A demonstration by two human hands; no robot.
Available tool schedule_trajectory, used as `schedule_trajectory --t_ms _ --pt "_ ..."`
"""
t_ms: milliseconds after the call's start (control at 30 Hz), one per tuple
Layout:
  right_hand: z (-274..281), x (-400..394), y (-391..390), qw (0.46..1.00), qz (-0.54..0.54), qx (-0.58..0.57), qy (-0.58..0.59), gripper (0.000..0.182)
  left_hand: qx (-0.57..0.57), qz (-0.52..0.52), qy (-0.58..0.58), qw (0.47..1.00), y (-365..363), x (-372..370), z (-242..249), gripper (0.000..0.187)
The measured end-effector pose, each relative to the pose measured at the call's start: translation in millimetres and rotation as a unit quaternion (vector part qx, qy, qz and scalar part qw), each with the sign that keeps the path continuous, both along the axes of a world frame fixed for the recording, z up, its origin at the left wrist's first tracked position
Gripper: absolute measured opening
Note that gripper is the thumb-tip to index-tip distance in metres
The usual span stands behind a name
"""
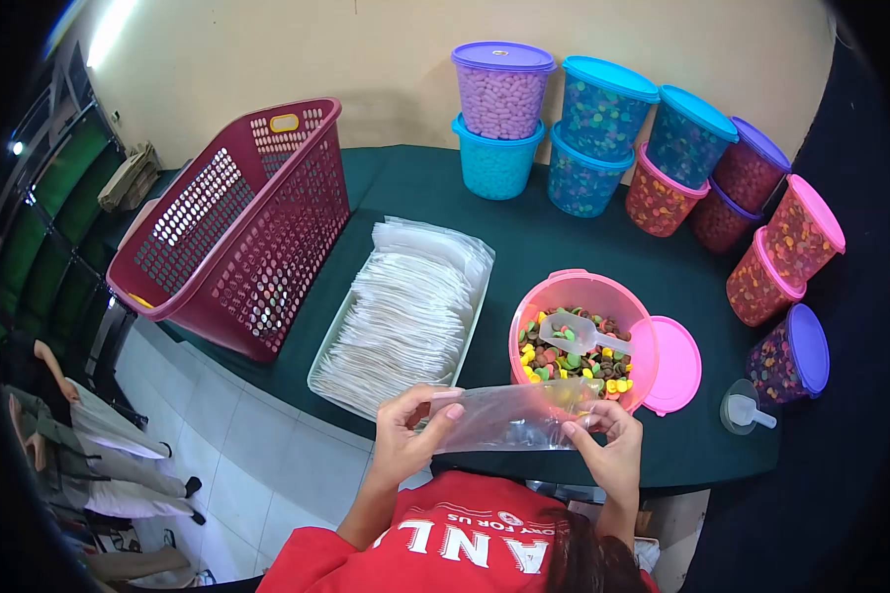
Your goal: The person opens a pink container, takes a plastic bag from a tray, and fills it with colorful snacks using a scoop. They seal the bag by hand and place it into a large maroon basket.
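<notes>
A clear plastic bag (509, 420) is stretched sideways between my two hands, in front of the open pink tub. My left hand (408, 430) pinches its left end between thumb and fingers. At the other end, my right hand (606, 445) grips the bag the same way. Behind it, the pink tub (526, 326) holds many small button-shaped pieces in brown, green, yellow and red. A clear scoop (576, 334) lies on top of these pieces. The tub's pink lid (674, 366) lies to its right, partly behind the tub.
A tray (331, 346) packed with flat clear bags (400, 316) stands left of the tub. Farther left is a maroon laundry basket (267, 227). Stacked lidded tubs (593, 119) line the back and right. A small bowl (739, 410) with a scoop sits right. People (69, 435) are at lower left.
</notes>
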State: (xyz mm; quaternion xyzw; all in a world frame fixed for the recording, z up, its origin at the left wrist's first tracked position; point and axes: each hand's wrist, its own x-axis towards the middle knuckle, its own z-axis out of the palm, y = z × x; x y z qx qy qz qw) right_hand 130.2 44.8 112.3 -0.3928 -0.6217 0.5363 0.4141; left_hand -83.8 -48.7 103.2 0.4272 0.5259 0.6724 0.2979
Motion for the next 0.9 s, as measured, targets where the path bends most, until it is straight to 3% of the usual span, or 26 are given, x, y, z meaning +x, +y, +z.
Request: schedule_trajectory --t_ms 233,300,367,467,567,600,633,667,700,733,800,833,900 --pt "-4.0 4.9 10.1 0.999 -0.039 0.014 0.013 0.006 0.01 -0.043 -0.06 0.997 -7.9 -2.1 3.5 0.014" --pt "-3.9 10.7 12.8 1.0 -0.018 0.01 -0.003 0.006 -0.033 -0.023 -0.046 0.998 -10.6 -7.2 -8.9 0.011" --pt "-4.7 16.3 14.3 0.994 0.078 -0.006 0.082 0.004 -0.031 0.001 -0.052 0.998 -7.6 -13.5 -11.3 0.009" --pt "7.0 16.0 13.7 0.983 0.143 -0.051 0.098 0.003 -0.072 -0.055 -0.052 0.995 -6.8 -30.6 -13.2 0.009" --pt "12.6 9.4 12.7 0.975 0.145 -0.088 0.141 0.009 -0.1 -0.08 -0.111 0.986 2.0 -35.6 -13.4 0.009" --pt "15.3 8.5 11.6 0.976 0.141 -0.087 0.143 0.009 -0.101 -0.092 -0.101 0.985 3.5 -41.3 -13.3 0.023" --pt "18.7 8.3 10.1 0.983 0.121 -0.082 0.109 0.012 -0.102 -0.096 -0.099 0.985 5.6 -39.2 -10.9 0.023" --pt "21.0 7.6 8.3 0.989 0.1 -0.078 0.076 0.016 -0.047 0.047 0.047 0.997 6.3 -33.6 -4.5 0.035" --pt "22.1 5.2 5.6 0.989 0.095 -0.078 0.078 0.016 0.011 0.187 0.191 0.964 7.1 -25.8 6.7 0.048" --pt "22.7 1.9 2.3 0.988 0.12 -0.082 0.051 0.019 0.011 0.181 0.192 0.964 6.5 -16.3 21.0 0.048" --pt "19.1 -0.6 -2.3 0.981 0.174 -0.084 -0.003 0.022 0.058 -0.001 0.422 0.905 4.7 9.5 50.2 0.077" --pt "21.2 -8.4 -5.3 0.98 0.183 -0.069 0.019 0.018 -0.004 -0.056 0.47 0.881 8.8 24.9 56.4 0.086" --pt "16.3 -10.7 -9.0 0.976 0.21 -0.05 0.009 0.013 -0.023 -0.109 0.526 0.843 20.6 39.6 44.4 0.086"
